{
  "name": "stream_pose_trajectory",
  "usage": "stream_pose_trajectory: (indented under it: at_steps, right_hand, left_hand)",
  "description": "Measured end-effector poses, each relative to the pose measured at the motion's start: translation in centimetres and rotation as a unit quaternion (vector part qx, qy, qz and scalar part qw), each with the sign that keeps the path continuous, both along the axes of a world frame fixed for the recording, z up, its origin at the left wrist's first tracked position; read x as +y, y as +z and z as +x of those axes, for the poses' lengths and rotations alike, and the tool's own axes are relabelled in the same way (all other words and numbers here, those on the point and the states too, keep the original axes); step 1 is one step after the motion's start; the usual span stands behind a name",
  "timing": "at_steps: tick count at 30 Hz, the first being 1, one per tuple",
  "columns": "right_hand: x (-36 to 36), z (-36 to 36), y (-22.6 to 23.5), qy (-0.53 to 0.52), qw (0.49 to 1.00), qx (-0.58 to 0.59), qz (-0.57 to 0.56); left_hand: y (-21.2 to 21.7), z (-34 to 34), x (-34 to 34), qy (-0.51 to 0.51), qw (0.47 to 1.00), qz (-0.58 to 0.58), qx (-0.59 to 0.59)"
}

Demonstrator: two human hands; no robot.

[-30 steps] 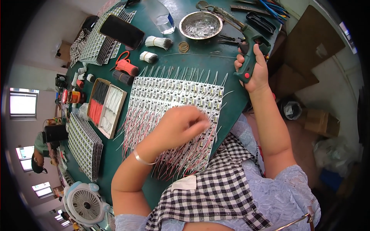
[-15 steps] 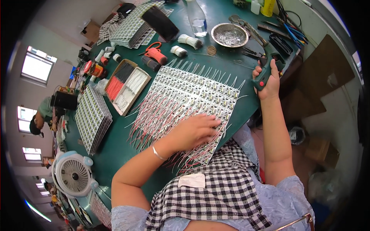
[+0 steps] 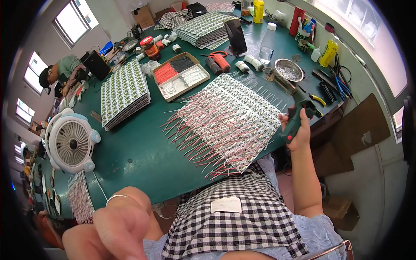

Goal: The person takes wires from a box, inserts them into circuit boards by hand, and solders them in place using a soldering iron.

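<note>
Right grip (image 3: pixel 298 130) wraps tight around a green tool (image 3: pixel 299 113).
Wired boards (image 3: pixel 225 123) lie just left of it; left hand (image 3: pixel 123 229), blurry, lower left, holds nothing.

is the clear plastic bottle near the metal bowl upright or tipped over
Upright: the clear plastic bottle stands on the green table with its white cap on top, behind the metal bowl.

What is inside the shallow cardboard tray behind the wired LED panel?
The cardboard tray holds sorted wire bundles: red wires, black wires and white wires. Whatever lies beneath those bundles is covered.
</note>
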State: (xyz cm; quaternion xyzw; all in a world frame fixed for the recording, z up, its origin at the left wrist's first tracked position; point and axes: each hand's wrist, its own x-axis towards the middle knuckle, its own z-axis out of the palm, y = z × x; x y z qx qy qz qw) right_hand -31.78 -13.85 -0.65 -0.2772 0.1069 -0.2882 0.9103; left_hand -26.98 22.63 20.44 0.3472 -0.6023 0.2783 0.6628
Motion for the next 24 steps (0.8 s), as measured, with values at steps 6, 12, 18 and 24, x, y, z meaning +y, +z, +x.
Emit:
stream_pose_trajectory:
  at_steps: [6,12,18,24]
  right_hand:
    - [0.7,2.4,-1.3,0.049,0.999,-0.001,0.000]
    - [2.1,2.7,-1.1,0.095,0.990,0.054,-0.086]
    - [2.0,2.6,-0.9,0.132,0.986,0.063,-0.085]
    - [2.0,2.2,-0.5,0.188,0.976,0.079,-0.081]
  left_hand:
    - [-1.2,-2.8,3.5,0.029,0.982,-0.179,-0.044]
    - [-1.4,-1.9,4.2,-0.182,0.974,-0.122,-0.051]
    - [-1.3,-1.9,4.7,-0.374,0.925,-0.046,-0.044]
    - [-0.3,-2.7,2.6,-0.548,0.836,0.021,-0.019]
